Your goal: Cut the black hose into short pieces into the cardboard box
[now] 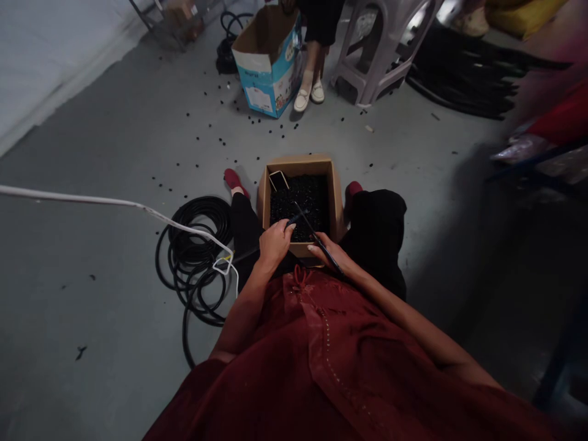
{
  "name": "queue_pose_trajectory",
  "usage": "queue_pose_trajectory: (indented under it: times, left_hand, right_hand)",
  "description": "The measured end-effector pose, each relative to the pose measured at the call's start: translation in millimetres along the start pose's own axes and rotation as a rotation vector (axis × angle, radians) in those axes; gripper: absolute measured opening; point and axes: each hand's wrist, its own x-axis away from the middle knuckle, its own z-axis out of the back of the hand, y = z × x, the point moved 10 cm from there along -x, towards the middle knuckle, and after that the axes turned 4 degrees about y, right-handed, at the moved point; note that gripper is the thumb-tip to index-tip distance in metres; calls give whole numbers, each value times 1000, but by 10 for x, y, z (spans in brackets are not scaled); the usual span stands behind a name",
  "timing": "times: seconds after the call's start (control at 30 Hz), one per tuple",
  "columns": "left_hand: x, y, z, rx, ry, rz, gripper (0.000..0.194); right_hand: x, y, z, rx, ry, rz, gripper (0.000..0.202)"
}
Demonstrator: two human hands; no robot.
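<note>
My left hand [274, 241] is closed around a black rubber hose [296, 218], whose end sticks out over a cardboard box [298, 165] between my legs. My right hand [331, 252] is wrapped around long, thin dark scissors [316, 236]; their handle is partly hidden by my fingers. The blade crosses the hose close to its end; whether they touch I cannot tell. Many small black pieces [309, 188] fill the box below. A dark flat rectangle with a light rim, like a phone [278, 181], leans in its far left corner.
A coil of black hose [199, 223] lies on the floor at my left, with a white cable [114, 201] passing over it. Ahead are a blue-and-white carton [264, 86], another person's shoes [302, 100] and a plastic stool [370, 76]. Black hose lengths [463, 79] lie at far right.
</note>
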Motion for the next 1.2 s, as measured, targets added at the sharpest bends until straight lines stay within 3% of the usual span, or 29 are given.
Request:
queue_pose_trajectory:
  times: [0.33,0.83,1.2]
  left_hand:
    - [-1,47,-26,-12,-14,-41,38]
    - [-9,41,-133,-51,-37,-61,40]
    - [-51,-1,-162,-67,-43,-49,39]
  right_hand:
    - [-2,-30,9,-21,3,-11,61]
    - [-25,11,45,109,69,3,34]
    - [-43,52,50,128,99,-22,34]
